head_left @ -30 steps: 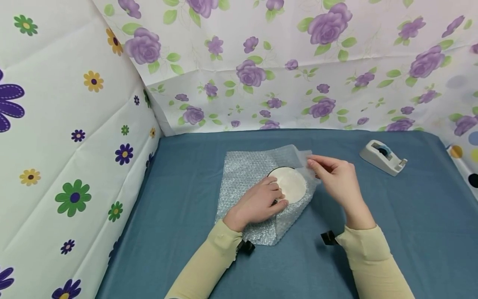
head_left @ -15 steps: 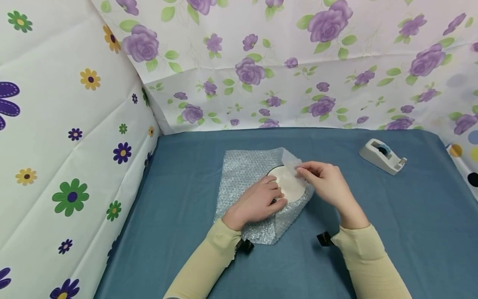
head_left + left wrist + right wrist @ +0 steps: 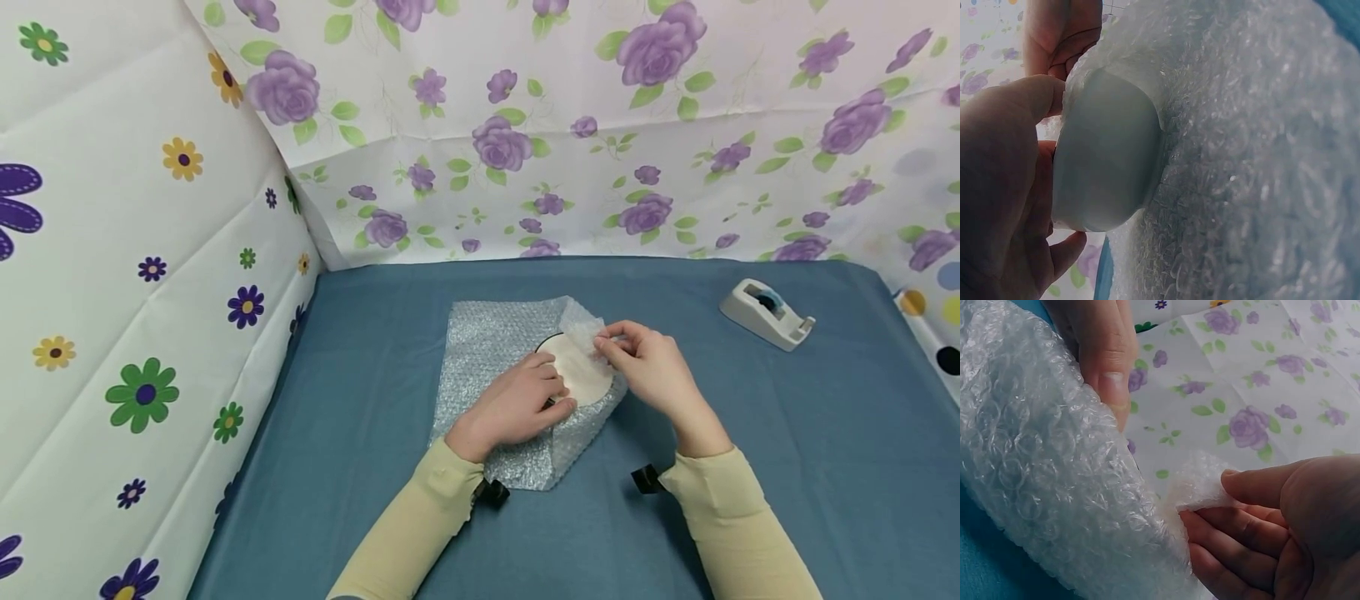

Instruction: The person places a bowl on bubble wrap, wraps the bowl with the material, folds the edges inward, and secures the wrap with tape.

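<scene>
A white bowl with a thin dark rim stands on a sheet of bubble wrap, whose right side is turned up against the bowl. My left hand grips the bowl at its near left rim. In the left wrist view, thumb and fingers lie along the rim of the bowl, and its side rests against the wrap. My right hand pinches a corner of the wrap between thumb and fingers and holds it over the bowl's far right rim. That pinched corner shows folded in the right wrist view.
A white tape dispenser with a blue roll sits at the back right of the blue-covered table. Flowered sheets hang behind and to the left.
My right hand has moved left and slightly toward me, drawing the wrap's corner in over the bowl's rim. The left hand has kept its place on the bowl.
</scene>
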`<state>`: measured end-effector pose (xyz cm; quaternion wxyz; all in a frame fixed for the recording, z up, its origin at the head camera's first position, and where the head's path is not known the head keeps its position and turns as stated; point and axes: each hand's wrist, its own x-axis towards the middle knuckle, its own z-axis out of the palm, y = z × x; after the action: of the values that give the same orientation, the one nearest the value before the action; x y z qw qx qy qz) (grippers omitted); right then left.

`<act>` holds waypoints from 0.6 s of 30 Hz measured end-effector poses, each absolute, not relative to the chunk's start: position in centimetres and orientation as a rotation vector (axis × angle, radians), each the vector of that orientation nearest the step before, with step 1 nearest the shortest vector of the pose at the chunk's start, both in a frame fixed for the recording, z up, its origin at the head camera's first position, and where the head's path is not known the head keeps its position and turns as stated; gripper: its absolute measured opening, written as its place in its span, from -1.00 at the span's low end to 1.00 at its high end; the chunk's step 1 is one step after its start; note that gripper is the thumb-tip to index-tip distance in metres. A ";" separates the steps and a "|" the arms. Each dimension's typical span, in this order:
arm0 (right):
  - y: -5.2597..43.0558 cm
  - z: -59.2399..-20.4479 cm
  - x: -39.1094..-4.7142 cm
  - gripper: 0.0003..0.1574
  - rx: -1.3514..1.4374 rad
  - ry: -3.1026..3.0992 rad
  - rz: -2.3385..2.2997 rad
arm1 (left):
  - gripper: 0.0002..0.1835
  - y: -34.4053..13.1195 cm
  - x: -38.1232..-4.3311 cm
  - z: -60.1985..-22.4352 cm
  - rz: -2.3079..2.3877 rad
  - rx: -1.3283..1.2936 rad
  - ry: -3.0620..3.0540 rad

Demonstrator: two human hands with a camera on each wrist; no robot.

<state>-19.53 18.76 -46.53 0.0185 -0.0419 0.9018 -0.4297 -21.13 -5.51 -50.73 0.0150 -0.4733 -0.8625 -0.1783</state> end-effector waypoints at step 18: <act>17.7 -46.7 -19.2 -0.72 -0.134 2.894 -1.265 | -0.61 -6.3 -21.2 -49.8 -0.476 -1.428 -2.801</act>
<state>-19.17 17.75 -46.65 -0.0098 -0.0423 0.9154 -0.4003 -21.24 -6.33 -49.85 -0.0192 -0.4490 -0.8807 -0.1496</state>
